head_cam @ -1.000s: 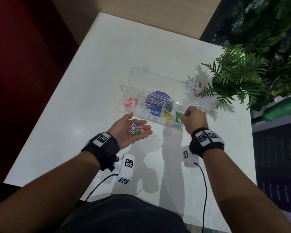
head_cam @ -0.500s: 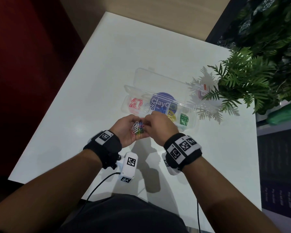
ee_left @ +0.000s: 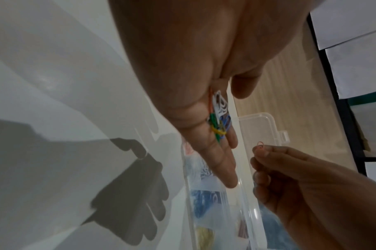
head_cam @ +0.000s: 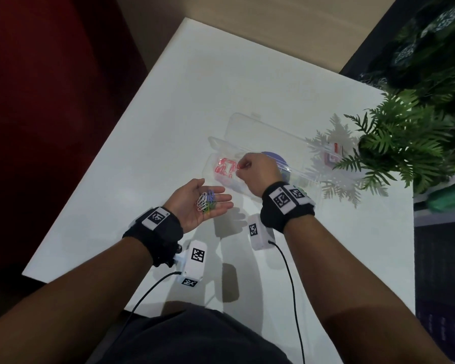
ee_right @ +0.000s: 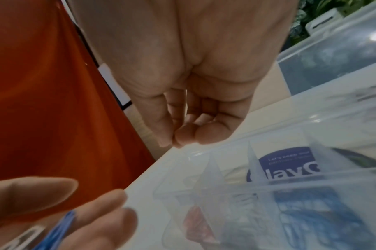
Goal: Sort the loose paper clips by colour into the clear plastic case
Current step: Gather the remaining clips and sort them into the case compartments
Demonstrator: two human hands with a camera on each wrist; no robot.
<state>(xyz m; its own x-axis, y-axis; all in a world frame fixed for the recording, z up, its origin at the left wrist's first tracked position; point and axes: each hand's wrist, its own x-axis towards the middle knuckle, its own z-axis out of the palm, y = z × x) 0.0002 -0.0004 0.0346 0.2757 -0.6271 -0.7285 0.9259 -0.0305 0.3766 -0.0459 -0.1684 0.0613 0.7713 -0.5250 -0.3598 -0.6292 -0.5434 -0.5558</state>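
The left hand (head_cam: 195,203) lies palm up at frame centre, fingers relaxed, carrying mixed coloured wire paper clips (head_cam: 206,202). The right hand (head_cam: 255,168) pinches one small red paper clip (ee_left: 260,145) above the clear plastic case (head_cam: 247,130) on the white surface (head_cam: 168,114).

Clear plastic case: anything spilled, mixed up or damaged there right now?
Nothing stands out. The clear plastic case lies open on the table, red clips in its end compartment. The right hand pinches a red clip above it; the left hand cups the unsorted clips.

right hand (ee_right: 189,118) fingertips pinched together, above clear case (ee_right: 268,194)
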